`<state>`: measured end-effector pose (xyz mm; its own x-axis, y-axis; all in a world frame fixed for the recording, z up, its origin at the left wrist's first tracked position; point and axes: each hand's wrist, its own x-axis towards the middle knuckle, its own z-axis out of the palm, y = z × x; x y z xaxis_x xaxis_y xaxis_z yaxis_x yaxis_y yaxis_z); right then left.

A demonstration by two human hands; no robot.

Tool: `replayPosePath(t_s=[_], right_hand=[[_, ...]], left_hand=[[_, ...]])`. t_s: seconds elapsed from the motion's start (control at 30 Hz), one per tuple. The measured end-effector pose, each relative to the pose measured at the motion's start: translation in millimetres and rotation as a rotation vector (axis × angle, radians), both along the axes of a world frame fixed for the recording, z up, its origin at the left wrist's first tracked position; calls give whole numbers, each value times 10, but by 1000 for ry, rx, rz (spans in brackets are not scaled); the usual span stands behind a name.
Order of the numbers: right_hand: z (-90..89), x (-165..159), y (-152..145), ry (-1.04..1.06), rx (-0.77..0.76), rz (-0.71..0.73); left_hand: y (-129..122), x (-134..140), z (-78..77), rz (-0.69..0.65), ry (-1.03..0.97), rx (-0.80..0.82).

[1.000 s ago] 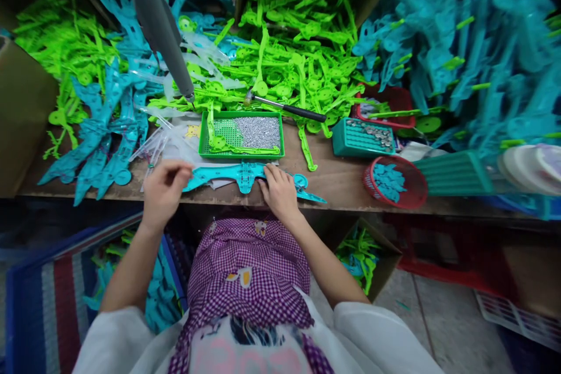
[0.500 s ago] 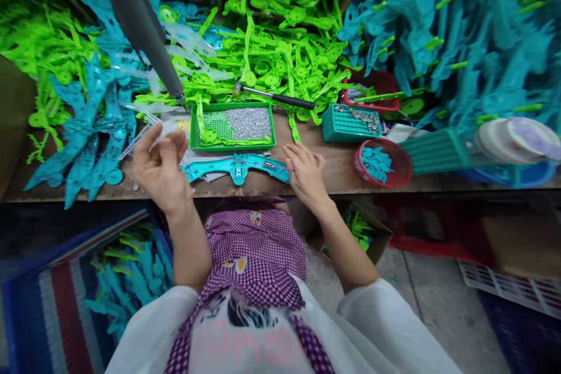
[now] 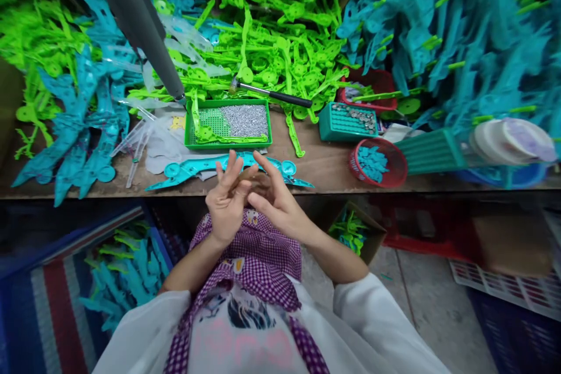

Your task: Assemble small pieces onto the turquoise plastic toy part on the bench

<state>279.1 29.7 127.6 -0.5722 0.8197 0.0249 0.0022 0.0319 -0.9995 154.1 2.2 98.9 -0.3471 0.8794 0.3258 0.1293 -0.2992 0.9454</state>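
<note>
My left hand (image 3: 228, 201) and my right hand (image 3: 283, 204) meet over the table's front edge, fingertips close together. The left fingers point up and stand apart, with the thumb bent toward the right hand. On the right hand, index finger and thumb are stretched out and apart. Anything small between the hands is hidden. Just behind them lies a long bow-shaped turquoise plastic part (image 3: 188, 170), its middle partly covered by my fingers. Past it sits a green tray (image 3: 188, 139) with small silver metal pieces (image 3: 245, 121) and a lime-green plastic part (image 3: 232, 141).
A grey power screwdriver (image 3: 144, 35) hangs at upper left. A hammer (image 3: 272, 94) lies behind the tray. To the right stand a teal basket (image 3: 335, 128) and a red basket (image 3: 397, 172) of turquoise pieces. Heaps of lime-green parts (image 3: 280, 41) and turquoise parts (image 3: 482, 29) fill the back.
My hands have come together at the middle, the left moving right and the right moving left. The bow-shaped part has changed how it lies, now showing round discs near its ends.
</note>
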Motion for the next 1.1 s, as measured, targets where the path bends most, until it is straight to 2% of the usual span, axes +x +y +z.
replayPosePath(t_s=[0.07, 0.13, 0.2, 0.3, 0.37, 0.4, 0.47, 0.53, 0.6, 0.67, 0.73, 0.9, 0.97, 1.1], right_hand=[[-116, -77, -46, 37, -123, 39], [-147, -27, -83, -37, -110, 36], [-60, 115, -124, -183, -2, 5], [187, 358, -157, -368, 177, 29], [299, 442, -103, -373, 213, 22], [302, 440, -40, -338, 208, -15], [169, 343, 150, -245, 200, -127], [-130, 155, 386, -218, 254, -237], [-490, -42, 595, -280, 340, -308], [-785, -169, 721, -347, 358, -334], [-949, -198, 758, -367, 371, -341], [-985, -93, 710, -404, 430, -285], [-987, -68, 696, -393, 460, -277], [-972, -17, 645, -369, 545, -241]], left_hand=[[-65, -61, -38, 6, -51, -30], [-120, -121, -58, -20, -139, -75], [-189, -162, -66, -78, -258, -136], [-303, -217, -90, -280, -344, -156], [-342, -273, -154, -389, -344, -126], [-339, -306, -208, -394, -346, -142], [-284, -373, -354, -267, -386, -254], [-174, -429, -514, -48, -474, -387], [-44, -474, -625, 102, -585, -452], [66, -521, -647, 128, -684, -497], [140, -575, -587, 79, -784, -557], [235, -689, -401, 21, -1001, -690], [261, -687, -413, 15, -1015, -703], [278, -602, -554, 46, -910, -647]])
